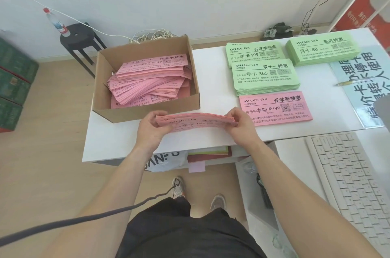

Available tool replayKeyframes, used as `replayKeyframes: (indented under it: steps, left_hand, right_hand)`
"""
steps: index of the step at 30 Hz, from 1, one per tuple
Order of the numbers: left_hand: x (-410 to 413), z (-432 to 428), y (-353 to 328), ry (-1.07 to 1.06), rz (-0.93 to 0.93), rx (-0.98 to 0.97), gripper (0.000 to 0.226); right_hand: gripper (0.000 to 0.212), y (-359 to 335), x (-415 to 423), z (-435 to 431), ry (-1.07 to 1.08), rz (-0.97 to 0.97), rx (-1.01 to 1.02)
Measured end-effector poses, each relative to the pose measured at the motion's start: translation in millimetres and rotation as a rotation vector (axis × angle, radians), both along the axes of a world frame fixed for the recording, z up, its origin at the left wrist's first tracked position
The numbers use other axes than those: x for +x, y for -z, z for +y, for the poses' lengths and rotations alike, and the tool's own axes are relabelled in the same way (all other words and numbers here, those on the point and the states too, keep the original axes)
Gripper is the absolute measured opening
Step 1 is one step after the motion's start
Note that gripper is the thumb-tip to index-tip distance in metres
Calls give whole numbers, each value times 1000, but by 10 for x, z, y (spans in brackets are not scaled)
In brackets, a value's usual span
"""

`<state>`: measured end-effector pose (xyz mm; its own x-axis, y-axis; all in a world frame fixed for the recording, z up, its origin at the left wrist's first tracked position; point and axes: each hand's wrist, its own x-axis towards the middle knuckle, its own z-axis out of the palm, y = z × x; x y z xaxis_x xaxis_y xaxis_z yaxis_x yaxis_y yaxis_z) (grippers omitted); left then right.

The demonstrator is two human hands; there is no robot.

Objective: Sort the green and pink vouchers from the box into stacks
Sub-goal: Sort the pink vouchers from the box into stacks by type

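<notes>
Head view: left hand and right hand each pinched one end of a bowed bundle of pink paper vouchers, held just above the white table in front of the brown cardboard box. The flat pink voucher stack lay just right. Risk, as I judged it: the loose sheets (edges already uneven) could fan or slip during transfer, and land askew on that stack.

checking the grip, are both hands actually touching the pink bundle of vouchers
Touching. The head view shows the left hand gripping the left end of the pink bundle and the right hand pinching the right end.
</notes>
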<state>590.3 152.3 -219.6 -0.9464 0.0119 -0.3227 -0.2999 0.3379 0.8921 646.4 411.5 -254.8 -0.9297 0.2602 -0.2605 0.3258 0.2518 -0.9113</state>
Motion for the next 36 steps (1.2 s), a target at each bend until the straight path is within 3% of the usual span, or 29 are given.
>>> replayKeyframes:
  steps: [6, 11, 17, 23, 33, 36]
  left_hand:
    - [-10, 92, 260, 25, -69, -31, 44]
    - [5, 219, 249, -14, -66, -93, 50]
    - [-45, 665, 72, 292, -120, -34, 50]
    - [-121, 1722, 109, 445, -197, -7, 27]
    - [-104, 2326, 294, 362, -105, -259, 38]
    - [-105, 2318, 334, 400, -99, -423, 50]
  right_hand:
    - [27, -1, -81, -234, -21, 14, -15]
    - [19, -2, -48, -309, 114, 23, 1]
    - [45, -365, 140, 434, 188, -33, -46]
    - [44, -418, 192, 1447, 404, -280, 184]
    - [47, -166, -75, 1938, 300, -418, 417]
    - [62, -128, -71, 1911, 284, -488, 550]
